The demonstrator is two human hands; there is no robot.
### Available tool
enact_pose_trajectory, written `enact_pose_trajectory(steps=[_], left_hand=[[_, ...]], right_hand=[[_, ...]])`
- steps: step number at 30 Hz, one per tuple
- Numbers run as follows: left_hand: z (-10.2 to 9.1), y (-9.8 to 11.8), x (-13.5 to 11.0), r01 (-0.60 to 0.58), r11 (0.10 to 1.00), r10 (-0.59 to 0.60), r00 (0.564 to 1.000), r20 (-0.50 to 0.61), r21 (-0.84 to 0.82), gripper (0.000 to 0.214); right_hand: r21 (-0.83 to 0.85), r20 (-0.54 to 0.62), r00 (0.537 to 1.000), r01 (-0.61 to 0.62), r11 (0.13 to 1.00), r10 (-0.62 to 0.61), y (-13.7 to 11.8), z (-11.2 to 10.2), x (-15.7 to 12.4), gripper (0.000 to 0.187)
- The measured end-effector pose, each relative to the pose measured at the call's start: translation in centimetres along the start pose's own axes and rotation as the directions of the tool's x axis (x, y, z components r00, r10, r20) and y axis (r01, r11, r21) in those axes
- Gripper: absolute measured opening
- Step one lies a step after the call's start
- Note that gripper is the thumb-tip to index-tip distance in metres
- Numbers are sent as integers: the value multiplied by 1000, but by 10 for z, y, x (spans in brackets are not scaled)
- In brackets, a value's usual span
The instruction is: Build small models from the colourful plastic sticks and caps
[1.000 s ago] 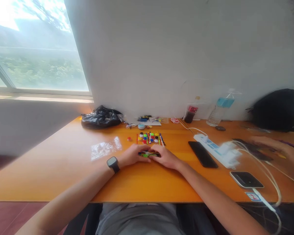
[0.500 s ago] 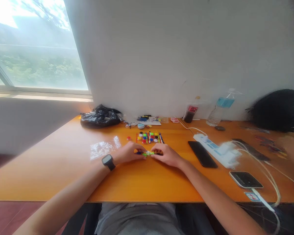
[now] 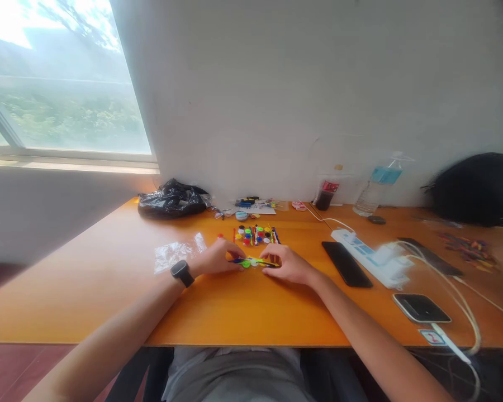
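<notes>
My left hand (image 3: 216, 258), with a black watch on its wrist, and my right hand (image 3: 288, 263) rest on the orange table (image 3: 109, 279), fingertips pinched on either end of a small toy assembly (image 3: 252, 261) of coloured sticks and a green disc. Just beyond it lies a cluster of small coloured discs and sticks (image 3: 255, 235).
A black plastic bag (image 3: 172, 200), small tools and a water bottle (image 3: 375, 188) stand along the wall. To the right lie a black phone (image 3: 346, 263), a white power strip (image 3: 371, 257) with cables, a second device (image 3: 421, 307) and a black bag (image 3: 473, 188). A clear plastic sheet (image 3: 180, 252) lies left.
My hands have shifted slightly apart and turned the assembly, so its sticks now show between them. The other person's hand at the right edge has pulled out of view.
</notes>
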State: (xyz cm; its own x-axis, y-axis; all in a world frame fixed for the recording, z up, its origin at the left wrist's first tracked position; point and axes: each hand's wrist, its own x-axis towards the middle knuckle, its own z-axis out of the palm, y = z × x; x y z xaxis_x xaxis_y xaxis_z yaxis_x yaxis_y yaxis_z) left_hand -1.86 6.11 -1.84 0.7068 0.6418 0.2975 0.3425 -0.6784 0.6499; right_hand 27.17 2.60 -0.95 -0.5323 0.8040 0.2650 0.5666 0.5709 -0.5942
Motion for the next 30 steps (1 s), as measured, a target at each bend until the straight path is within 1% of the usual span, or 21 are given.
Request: enact_pose_trajectory(steps=[3, 8, 13, 15, 18, 19, 21, 23, 25, 27, 28, 30], left_hand=[[0, -2, 0, 8, 1000, -8, 1000, -5, -4, 25], [1, -2, 0, 31, 999, -32, 999, -13, -37, 27], [2, -2, 0, 38, 997, -38, 999, -2, -72, 30], [3, 1, -1, 21, 997, -23, 999, -31, -70, 34], [2, 8, 0, -1, 999, -7, 988, -153, -50, 36], [1, 9, 1, 6, 999, -16, 978, -209, -46, 34], [-2, 9, 4, 40, 998, -52, 942, -331, -41, 32], [-5, 3, 7, 83, 996, -93, 890, -447, -43, 32], [-10, -7, 9, 124, 990, -139, 829, -541, -65, 28], [-14, -19, 10, 168, 982, -184, 775, -605, -83, 26], [-16, -25, 9, 194, 979, -195, 755, -626, -71, 25], [-19, -34, 8, 245, 969, -202, 733, -650, -25, 26]], right_hand=[[14, -9, 1000, -1, 1000, 1, 2, -3, 0, 18], [40, -13, 1000, -10, 999, 11, 5, -2, 1, 11], [67, -11, 1000, 1, 998, 0, 5, 0, 1, 11], [73, -23, 1000, 8, 997, -7, 5, 0, 1, 12], [93, -75, 997, 9, 996, -2, 4, -1, 3, 17], [111, -108, 994, 5, 994, 8, 4, -2, 4, 20], [157, -186, 982, -9, 988, 39, 7, -5, 6, 25], [201, -259, 963, -23, 979, 75, 10, -8, 7, 28], [231, -305, 947, -32, 972, 104, 14, -11, 8, 28], [250, -327, 938, -34, 968, 118, 16, -12, 8, 28], [248, -332, 936, -35, 968, 119, 16, -11, 8, 28], [226, -334, 936, -37, 974, 113, 15, -10, 8, 28]])
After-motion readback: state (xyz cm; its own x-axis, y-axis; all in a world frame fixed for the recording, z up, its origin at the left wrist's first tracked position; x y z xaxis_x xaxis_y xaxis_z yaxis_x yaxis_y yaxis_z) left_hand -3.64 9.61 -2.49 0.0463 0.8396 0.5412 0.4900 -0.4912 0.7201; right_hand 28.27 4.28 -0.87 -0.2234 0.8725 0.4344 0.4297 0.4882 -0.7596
